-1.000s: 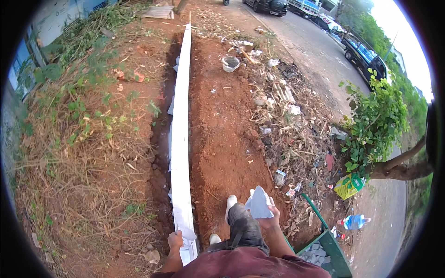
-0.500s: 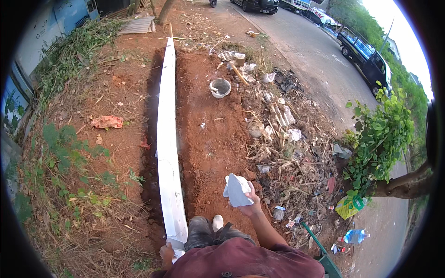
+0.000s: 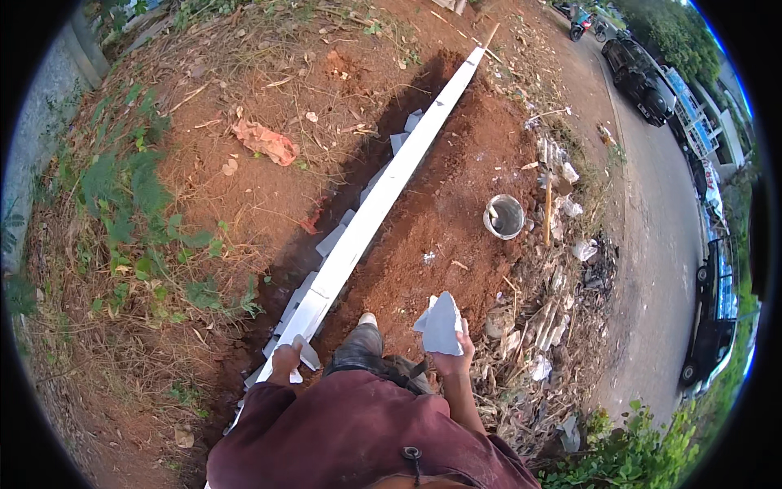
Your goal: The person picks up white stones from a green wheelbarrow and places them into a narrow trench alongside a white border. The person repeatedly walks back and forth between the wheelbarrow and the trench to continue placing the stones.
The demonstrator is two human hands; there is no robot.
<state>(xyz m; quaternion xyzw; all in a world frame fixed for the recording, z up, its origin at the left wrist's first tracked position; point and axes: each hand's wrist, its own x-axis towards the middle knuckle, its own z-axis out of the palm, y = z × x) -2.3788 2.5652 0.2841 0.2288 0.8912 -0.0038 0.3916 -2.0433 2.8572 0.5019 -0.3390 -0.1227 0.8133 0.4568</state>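
A long white beam (image 3: pixel 391 179) lies diagonally along a dug trench, with pale flat broken pieces (image 3: pixel 334 234) under its left side. My left hand (image 3: pixel 285 359) grips a small pale piece (image 3: pixel 306 352) beside the beam's near part. My right hand (image 3: pixel 452 352) holds broken, pale grey slabs (image 3: pixel 440 324) over the soil, right of the beam. A white boot (image 3: pixel 367 319) and my dark trousers show between my hands.
A bucket (image 3: pixel 504 217) with a pale-handled object stands on the red soil beside a wooden stick (image 3: pixel 547 210). Debris, a road (image 3: pixel 643 244) and parked vehicles (image 3: pixel 705 314) are on the right; dry brush, an orange rag (image 3: pixel 265 143) and a wall (image 3: pixel 28 179) are left.
The view has swung, so the beam now slants up to the right and the green container has left view. My left hand is farther forward beside the beam; my right still holds the slabs.
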